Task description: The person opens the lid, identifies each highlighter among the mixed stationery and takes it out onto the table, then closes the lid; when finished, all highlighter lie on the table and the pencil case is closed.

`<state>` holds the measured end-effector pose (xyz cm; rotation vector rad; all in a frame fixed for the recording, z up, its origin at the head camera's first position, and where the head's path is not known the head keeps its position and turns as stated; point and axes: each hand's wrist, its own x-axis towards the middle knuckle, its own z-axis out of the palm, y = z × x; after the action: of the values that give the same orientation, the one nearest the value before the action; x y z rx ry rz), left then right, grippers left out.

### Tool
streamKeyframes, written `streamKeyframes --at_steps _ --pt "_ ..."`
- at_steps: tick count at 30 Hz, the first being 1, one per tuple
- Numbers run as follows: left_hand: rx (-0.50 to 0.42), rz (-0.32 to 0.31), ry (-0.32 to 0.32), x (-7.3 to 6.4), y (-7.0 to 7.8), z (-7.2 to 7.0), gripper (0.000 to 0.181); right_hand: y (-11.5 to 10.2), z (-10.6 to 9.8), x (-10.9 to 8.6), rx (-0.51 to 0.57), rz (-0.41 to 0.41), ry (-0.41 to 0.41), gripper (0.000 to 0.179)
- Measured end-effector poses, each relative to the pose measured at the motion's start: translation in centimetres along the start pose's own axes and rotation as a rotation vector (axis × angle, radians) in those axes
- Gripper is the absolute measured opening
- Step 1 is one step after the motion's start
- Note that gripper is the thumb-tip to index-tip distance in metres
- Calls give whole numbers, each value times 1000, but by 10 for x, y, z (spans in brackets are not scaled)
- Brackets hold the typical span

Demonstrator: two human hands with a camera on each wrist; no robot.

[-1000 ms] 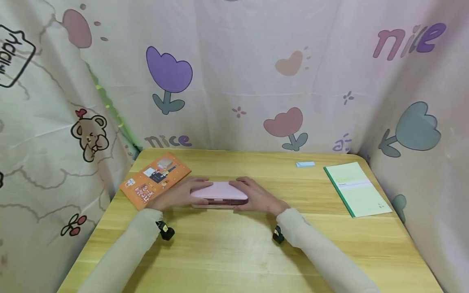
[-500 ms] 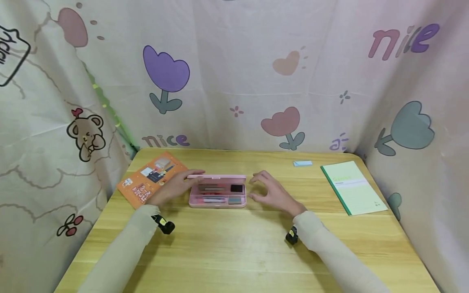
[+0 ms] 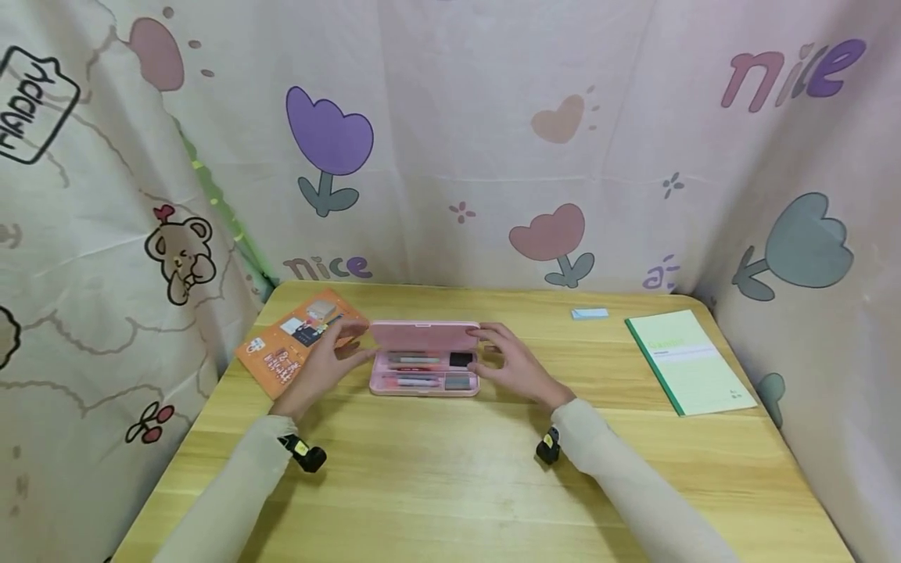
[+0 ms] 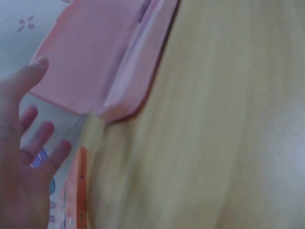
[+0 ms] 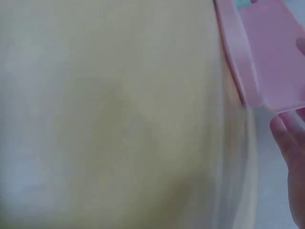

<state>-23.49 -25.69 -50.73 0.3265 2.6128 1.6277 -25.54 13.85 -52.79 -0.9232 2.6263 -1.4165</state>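
A pink pencil case [image 3: 425, 392] lies on the table with its lid [image 3: 422, 336] raised at the back. Inside are several pens [image 3: 414, 381], a black block-like piece [image 3: 461, 360] and a grey one with a pale end [image 3: 457, 381]. My left hand [image 3: 325, 366] is beside the case's left end, fingers spread; in the left wrist view its thumb [image 4: 35, 71] overlaps the lid's edge. At the other end, my right hand [image 3: 517, 363] has loosely bent fingers, with fingertips right at the lid's right edge and the thumb near the base.
An orange booklet [image 3: 274, 360] lies at the back left, partly under the left hand in the head view. Toward the right are a small light-blue folded piece [image 3: 590, 314] and a pale green notebook [image 3: 690, 367]. A printed curtain [image 3: 436, 141] hangs behind the wooden table [image 3: 450, 477].
The case's lid has swung from nearly closed to raised, showing the contents. My left hand has come off the lid to the left; my right hand moved away, then back to the lid's edge.
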Motion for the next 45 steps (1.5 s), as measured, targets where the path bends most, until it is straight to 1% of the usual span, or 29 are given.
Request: streamKeyframes --at_steps 2,5,7,10,12,14,16,17,18,20,23,26,28,30,33,36,38,42,45 --pt "62 21 -17 -1 -1 2 57 0 -2 3 45 24 15 62" --pt "153 68 -72 1 0 10 51 0 -4 7 103 58 30 59" --pt "182 91 -107 3 1 14 53 0 -5 9 125 78 32 59" --pt "189 82 -145 6 -1 16 58 0 -4 12 142 90 44 58" --pt "186 84 -173 8 -2 15 61 -2 -2 12 128 82 85 55" --pt "206 91 -197 9 -4 14 64 -4 0 12 100 61 147 50" --pt "254 98 -212 9 -4 11 68 -8 2 12 46 37 200 43" --pt "294 108 -221 10 -5 10 71 -11 3 12 20 24 212 40" --pt "336 121 -231 10 -5 9 73 -13 4 13 -4 11 208 38" --pt "420 146 -255 12 -5 7 79 -19 8 14 -55 -7 162 35" --pt "523 202 -299 15 -7 7 86 -24 16 19 -147 -24 41 32" --pt "554 225 -324 17 -9 8 90 -26 24 23 -249 -46 -75 28" --pt "554 220 -331 19 -9 10 92 -27 30 26 -314 -69 -125 26" --pt "546 213 -333 20 -10 11 93 -28 34 29 -363 -94 -145 25" --pt "538 206 -338 21 -11 11 93 -32 37 34 -434 -121 -146 24" --pt "534 205 -341 21 -12 11 92 -36 39 37 -495 -129 -157 22" --pt "533 214 -340 21 -12 11 91 -38 41 38 -528 -126 -173 21" --pt "529 233 -336 21 -11 11 88 -41 43 41 -547 -114 -203 20" --pt "531 237 -333 21 -12 11 86 -43 45 44 -533 -109 -216 18"
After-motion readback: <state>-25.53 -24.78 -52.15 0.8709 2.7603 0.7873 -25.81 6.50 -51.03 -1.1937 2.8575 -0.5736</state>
